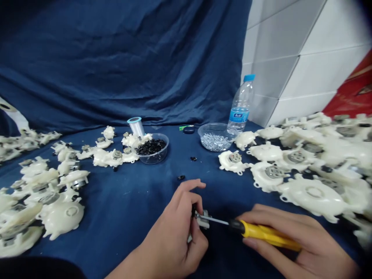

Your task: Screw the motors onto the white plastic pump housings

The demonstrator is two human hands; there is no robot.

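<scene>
My left hand (pixel 180 228) is closed around a small white plastic part (pixel 204 219) with a black bit on it, mostly hidden by the fingers. In my right hand (pixel 296 236) is a screwdriver (pixel 258 231) with a yellow handle and black collar. Its thin metal shaft points left, and the tip meets the part between my left fingers. Whether a screw sits under the tip is too small to tell. Beyond my left hand, small black pieces (pixel 181 177) lie on the blue cloth (pixel 130 209).
White plastic shells with grey round fittings (pixel 62 215) crowd the left; more shells (pixel 315 195) are heaped right. At the back stand a bowl of black pieces (pixel 152 158), a bowl of screws (pixel 215 143), a spool (pixel 136 127) and a water bottle (pixel 240 106).
</scene>
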